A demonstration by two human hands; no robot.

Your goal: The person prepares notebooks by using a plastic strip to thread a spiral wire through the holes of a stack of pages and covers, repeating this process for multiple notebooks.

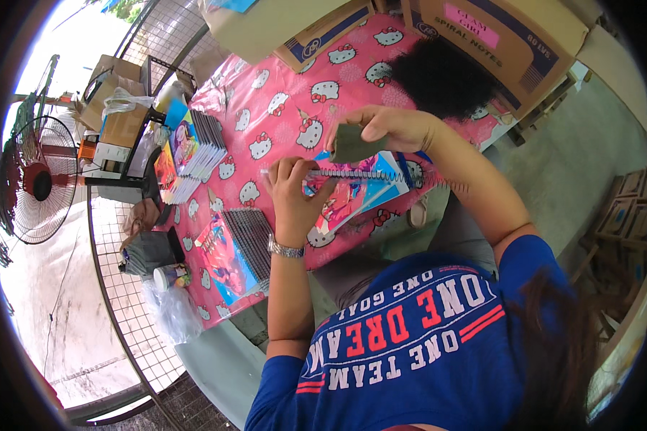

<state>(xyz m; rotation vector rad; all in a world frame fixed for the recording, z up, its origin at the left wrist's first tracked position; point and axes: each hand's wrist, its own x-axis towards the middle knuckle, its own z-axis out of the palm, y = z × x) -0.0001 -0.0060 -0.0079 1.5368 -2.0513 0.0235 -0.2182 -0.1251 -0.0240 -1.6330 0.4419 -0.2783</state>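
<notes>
A notebook [338,208] with a bright printed cover and a blue one beside it lies at the table's near edge. A spiral coil [370,174] runs along its upper edge, and its loose end sticks out past the right corner. My left hand [295,190], with a metal watch on the wrist, is closed on the coil's left end, thumb over the cover. Above the coil, my right hand [392,129] holds a flat, dark green piece [356,146] between thumb and fingers. What it is made of I cannot make out.
A stack of spiral notebooks [233,251] lies left of my left hand, with another stack [190,154] farther back. A black heap of coils [446,75] sits before a carton [496,47]. A fan [39,183] stands far left. The pink tablecloth [280,104] has cat prints.
</notes>
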